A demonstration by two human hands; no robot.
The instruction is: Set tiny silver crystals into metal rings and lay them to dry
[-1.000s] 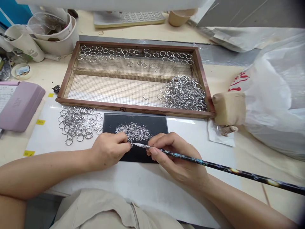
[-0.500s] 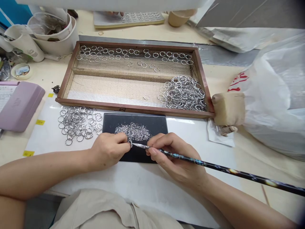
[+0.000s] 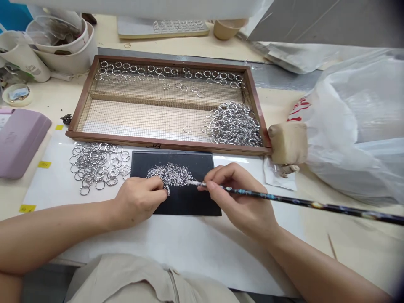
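Between the closed thumb and fingers of my left hand [image 3: 140, 200] is a small silver ring [image 3: 168, 190], only partly showing. My right hand [image 3: 241, 198] grips a long, dark patterned pen-like picking tool [image 3: 261, 195] with a pale tip. That tip touches the right edge of a heap of tiny shiny stones [image 3: 172, 173], spread over a black pad [image 3: 202, 206]. Left of the pad lies a loose pile of silver rings [image 3: 99, 164] on white paper.
Behind the pad stands a wood-framed mesh tray [image 3: 164, 144] with ring rows at the back and a ring heap at right. A beige block [image 3: 289, 143] and white plastic bag [image 3: 334, 151] are to the right; a mauve case [image 3: 23, 143] and white tubs [image 3: 72, 59] to the left.
My right hand has drawn the tool's tip away from the ring, rightward to the stones. My left hand keeps hold of the ring. The view has shifted slightly.
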